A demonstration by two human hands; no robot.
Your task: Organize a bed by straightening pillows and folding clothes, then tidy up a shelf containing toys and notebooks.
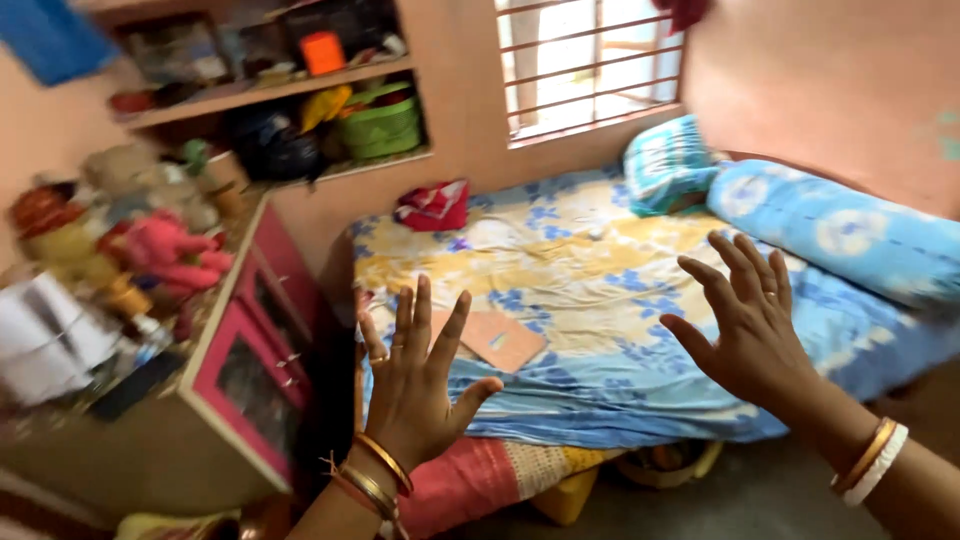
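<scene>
Both hands, left hand (415, 385) and right hand (745, 320), hover spread and empty above the blue-and-yellow floral bedsheet (580, 270). A flat tan card (497, 340) lies nearest the left hand.

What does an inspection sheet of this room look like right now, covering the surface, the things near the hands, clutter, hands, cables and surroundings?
Surface: bed covered by a rumpled floral sheet in blue, yellow and white.
Things near the hands: flat tan booklet lying on the sheet, untouched, closest to the left hand.
Clutter: red cloth bundle at the far corner; blue pillow and blue bolster along the wall.
Hands: left hand and right hand both raised, fingers spread, holding nothing.
Cables: nothing seen.
Surroundings: pink cabinet topped with soft toys, wall shelves with a green basket, barred window.
</scene>
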